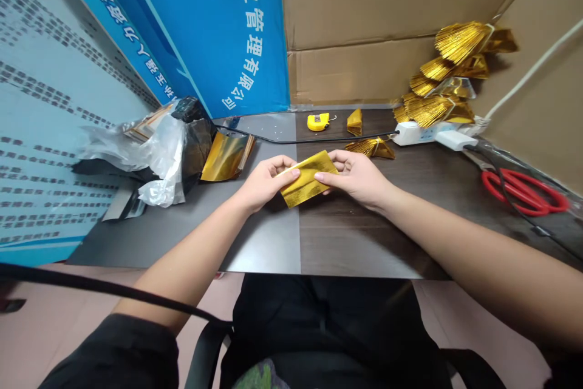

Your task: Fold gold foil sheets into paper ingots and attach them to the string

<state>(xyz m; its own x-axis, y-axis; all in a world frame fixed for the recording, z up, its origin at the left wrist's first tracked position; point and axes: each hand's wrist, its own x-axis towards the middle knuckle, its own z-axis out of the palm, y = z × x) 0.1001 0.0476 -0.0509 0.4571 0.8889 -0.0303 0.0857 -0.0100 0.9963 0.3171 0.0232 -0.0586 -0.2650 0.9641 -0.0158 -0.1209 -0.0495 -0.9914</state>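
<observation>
Between my two hands is a rectangular piece of gold foil paper, held tilted above the table. My left hand pinches its left end, thumb on top and fingers behind. The right end is pinched by my right hand, its thumb also lying on the gold face. Whether the paper is one layer or folded I cannot tell. Just beyond my right hand lies a small fan of pleated gold paper. A stack of gold foil paper rests to the left of my left hand.
A yellow tape measure and a folded gold piece lie at the back. A black cable runs to a white power strip. Several gold fans are piled right, near red-handled scissors. Crumpled plastic bags sit left.
</observation>
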